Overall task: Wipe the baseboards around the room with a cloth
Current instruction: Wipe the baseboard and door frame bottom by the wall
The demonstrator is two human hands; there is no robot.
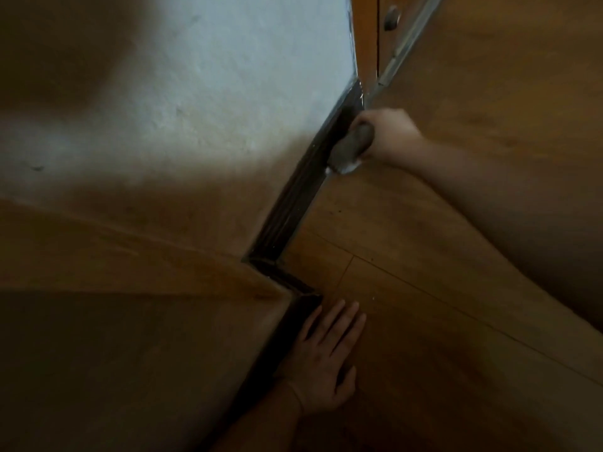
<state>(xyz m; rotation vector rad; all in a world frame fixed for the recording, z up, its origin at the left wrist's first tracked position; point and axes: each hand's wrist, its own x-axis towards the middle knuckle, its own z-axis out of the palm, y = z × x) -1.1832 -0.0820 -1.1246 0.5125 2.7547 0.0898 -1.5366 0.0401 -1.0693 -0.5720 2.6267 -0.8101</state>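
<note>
Flat on the floor beside the baseboard, the left hand holds nothing. Further along it, near the door frame, the right hand grips the cloth against it; this stretch looks nearly finished.

My right hand is stretched well out ahead of me, arm nearly straight, fingers curled round the cloth and pressing it forward. My left hand lies flat near my body, palm down, fingers straight and a little spread, thumb out to the side, wrist bent back.
</note>
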